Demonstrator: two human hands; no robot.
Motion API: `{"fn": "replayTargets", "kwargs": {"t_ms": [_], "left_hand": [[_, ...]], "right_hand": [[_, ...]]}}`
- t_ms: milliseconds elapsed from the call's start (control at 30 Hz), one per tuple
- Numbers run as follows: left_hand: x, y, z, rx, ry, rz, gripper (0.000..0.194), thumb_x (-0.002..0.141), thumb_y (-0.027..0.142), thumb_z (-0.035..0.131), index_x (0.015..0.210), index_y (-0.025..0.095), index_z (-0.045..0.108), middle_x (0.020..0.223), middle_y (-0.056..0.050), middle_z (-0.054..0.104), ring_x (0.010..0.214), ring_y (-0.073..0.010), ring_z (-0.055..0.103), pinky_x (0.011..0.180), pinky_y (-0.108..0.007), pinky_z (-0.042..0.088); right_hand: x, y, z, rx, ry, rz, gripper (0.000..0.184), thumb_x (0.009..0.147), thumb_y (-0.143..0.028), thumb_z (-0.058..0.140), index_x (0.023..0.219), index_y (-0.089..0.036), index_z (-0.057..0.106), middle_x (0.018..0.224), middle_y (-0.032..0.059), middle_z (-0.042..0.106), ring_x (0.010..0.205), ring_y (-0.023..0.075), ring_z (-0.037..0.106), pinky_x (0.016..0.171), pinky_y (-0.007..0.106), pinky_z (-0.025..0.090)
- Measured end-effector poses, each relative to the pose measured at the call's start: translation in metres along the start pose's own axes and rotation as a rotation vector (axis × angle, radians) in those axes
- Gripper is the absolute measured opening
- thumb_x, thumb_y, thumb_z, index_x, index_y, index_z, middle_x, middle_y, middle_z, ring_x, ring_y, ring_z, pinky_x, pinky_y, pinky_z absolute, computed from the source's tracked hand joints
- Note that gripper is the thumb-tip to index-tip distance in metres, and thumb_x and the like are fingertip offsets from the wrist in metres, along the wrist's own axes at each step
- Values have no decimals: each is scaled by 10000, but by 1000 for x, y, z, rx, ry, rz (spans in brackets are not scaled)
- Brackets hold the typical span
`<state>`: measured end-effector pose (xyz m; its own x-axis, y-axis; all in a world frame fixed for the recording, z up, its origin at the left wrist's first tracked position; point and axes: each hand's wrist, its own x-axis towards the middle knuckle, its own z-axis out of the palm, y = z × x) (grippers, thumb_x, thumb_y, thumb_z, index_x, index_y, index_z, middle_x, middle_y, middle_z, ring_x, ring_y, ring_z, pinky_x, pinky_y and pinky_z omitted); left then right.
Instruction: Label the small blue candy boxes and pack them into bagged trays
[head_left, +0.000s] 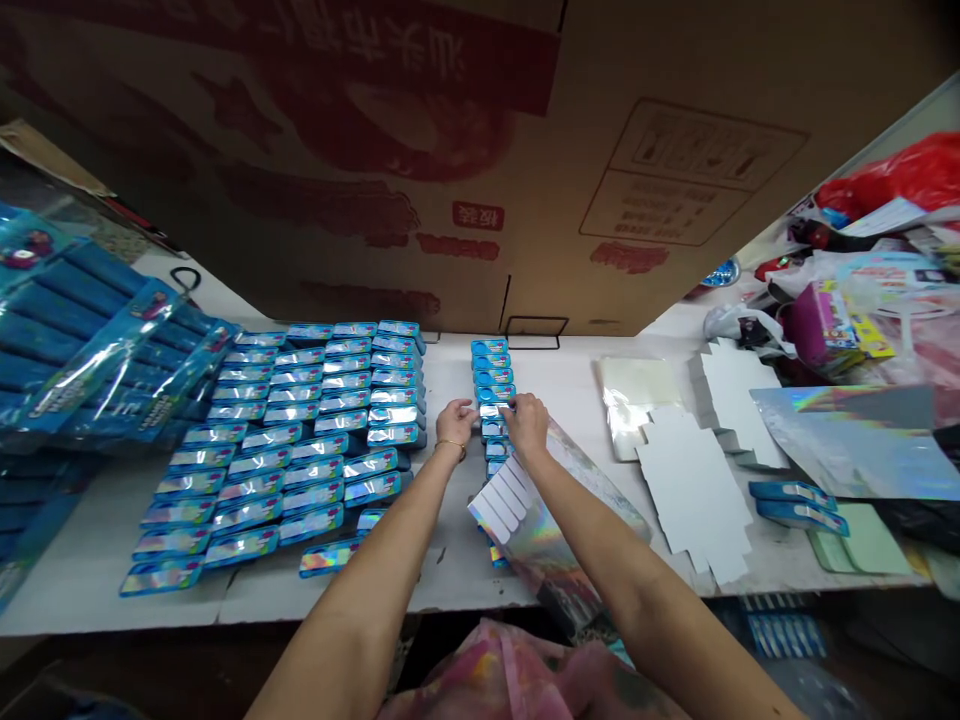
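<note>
1. Hands work from both sides of a short row of blue packs (pixel 491 377), which stands on the table (pixel 450 540) in the middle, below the big carton.
2. Left hand (pixel 455 427) has its fingers drawn in narrow at the row's left edge; right hand (pixel 529 425) curls its fingertips over the right edge. Whether either one pinches a pack, I cannot tell.
3. The packs sit close together, so a sideways push on one could likely skew or topple its neighbours.
4. A shiny sheet (pixel 596 490) lies slanting under the right forearm, its striped white end (pixel 506 500) beside the lower packs. A dragging arm could shift it into the row or crease it; it also covers part of the view there.
5. To the left, many more packs (pixel 289 465) stand in columns near the left hand; a wide swing of the elbow might knock the nearest ones.
6. The carton (pixel 420 260) walls off the far side, limiting reach that way.
7. To the right lie a clear bag (pixel 637 390), white cut-out cards (pixel 697 490), two blue packs (pixel 799 508) and a heap of clutter (pixel 885 290).
</note>
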<state>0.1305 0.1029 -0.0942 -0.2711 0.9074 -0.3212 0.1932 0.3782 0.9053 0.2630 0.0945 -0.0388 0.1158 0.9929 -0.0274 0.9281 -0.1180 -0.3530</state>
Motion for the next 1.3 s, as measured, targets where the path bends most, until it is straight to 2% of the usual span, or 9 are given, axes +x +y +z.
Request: {"fn": "replayTargets", "kwargs": {"t_ms": [200,300,400,467,533,700,933,1133,1300], "left_hand": [[-15,6,-4,181,66,63,184,682,187,525,835,136,614,767,-60,621,682,-157,561,686,-290,424],[-34,18,-11,235,54,127,193,738,237,469,809,161,632,844,-68,624,778,-166,558,742,-285,406],[-59,35,-8,420,-135,259,197,702,358,543,716,192,648,783,-49,627,784,-180,556,738,-282,393],[-75,44,0,608,-289,317,196,632,384,621,660,192,648,736,-53,622,771,-203,556,709,-296,387],[-86,48,10,696,-358,306,142,622,323,641,637,181,643,728,-61,619,753,-208,555,674,-297,382],[-90,49,23,640,-355,285,114,722,215,541,679,168,635,734,-37,612,701,-149,540,644,-257,384],[-90,49,21,460,-391,328,81,699,187,545,661,161,611,720,-5,591,702,-116,526,673,-227,406],[-97,44,24,337,-458,284,113,688,195,528,698,164,636,667,-1,632,645,-134,552,639,-249,433],[-108,45,26,350,-451,287,154,668,149,541,714,190,682,780,-36,687,759,-180,601,757,-295,448]], "right_hand": [[-11,9,-14,-191,-136,-316,299,845,-175,405,1053,-288,588,949,65,550,866,197,448,719,316,300],[-10,32,-23,-92,-87,-253,351,819,-101,394,1038,-271,609,965,61,546,862,183,472,726,309,326],[-13,65,-32,119,1,-224,364,789,-50,380,1001,-208,631,941,63,556,857,161,503,752,285,368],[-18,81,-36,230,4,-318,356,779,-36,383,961,-197,643,902,51,573,865,151,512,776,271,383],[-25,88,-37,251,-37,-447,335,783,-47,408,954,-212,644,908,42,588,875,149,508,786,271,386],[-38,85,-34,63,-132,-678,223,819,-210,494,990,-251,630,983,55,597,883,175,494,750,299,382],[-39,88,-45,167,-70,-733,294,854,-197,412,1114,-216,547,1121,75,552,989,173,477,832,325,376],[-26,88,-56,203,-202,-753,125,796,-218,536,848,-206,648,875,42,633,886,169,517,808,320,368],[-33,92,-57,245,-252,-761,164,824,-239,487,807,-197,645,808,57,616,794,162,546,726,299,404]]}}
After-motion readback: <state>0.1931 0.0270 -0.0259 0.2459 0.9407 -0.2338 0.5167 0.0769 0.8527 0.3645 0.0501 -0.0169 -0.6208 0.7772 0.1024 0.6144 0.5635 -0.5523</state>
